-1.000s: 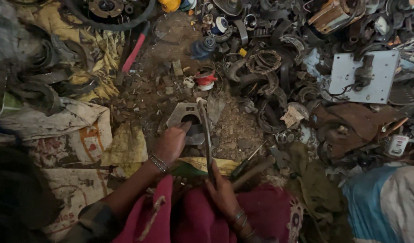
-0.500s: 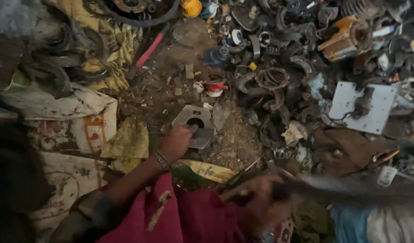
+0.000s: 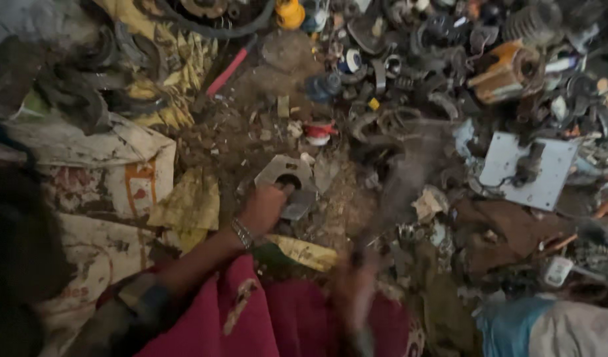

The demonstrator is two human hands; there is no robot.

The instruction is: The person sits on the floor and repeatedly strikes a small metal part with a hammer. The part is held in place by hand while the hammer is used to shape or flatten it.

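Your left hand [image 3: 264,208] presses on the metal plate [image 3: 287,177], fingers gripping its lower edge, on the dirt [image 3: 344,198] beside the scrap pile [image 3: 410,79]. Your right hand [image 3: 353,291] is motion-blurred, clenched round a blurred rod [image 3: 400,182].

Dim, soft overall; right hand [image 3: 353,291] motion-blurred; dark shadow lower left; no glare.
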